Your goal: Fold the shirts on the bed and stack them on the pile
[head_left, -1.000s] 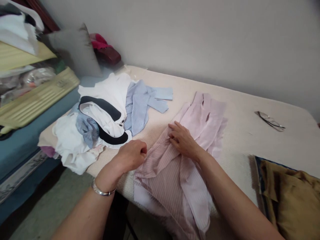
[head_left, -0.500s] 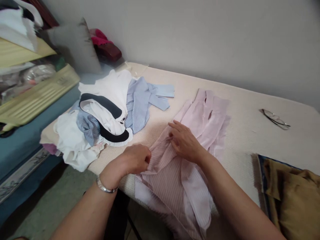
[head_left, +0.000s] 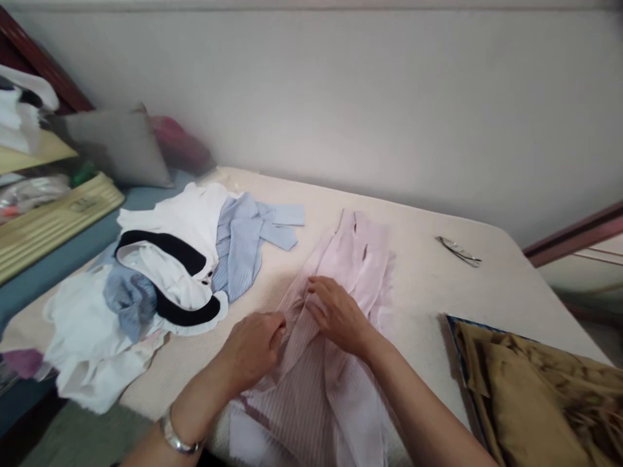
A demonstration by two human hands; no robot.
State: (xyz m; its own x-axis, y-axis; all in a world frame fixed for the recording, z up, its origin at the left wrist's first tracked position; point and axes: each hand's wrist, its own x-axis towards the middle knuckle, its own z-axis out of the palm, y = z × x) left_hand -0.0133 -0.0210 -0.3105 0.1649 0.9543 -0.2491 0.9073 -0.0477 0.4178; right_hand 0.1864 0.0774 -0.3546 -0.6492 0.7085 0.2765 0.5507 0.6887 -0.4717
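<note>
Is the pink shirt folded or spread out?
Neither neatly: the pink striped shirt lies rumpled and bunched under both hands, left hand, right hand.
</note>
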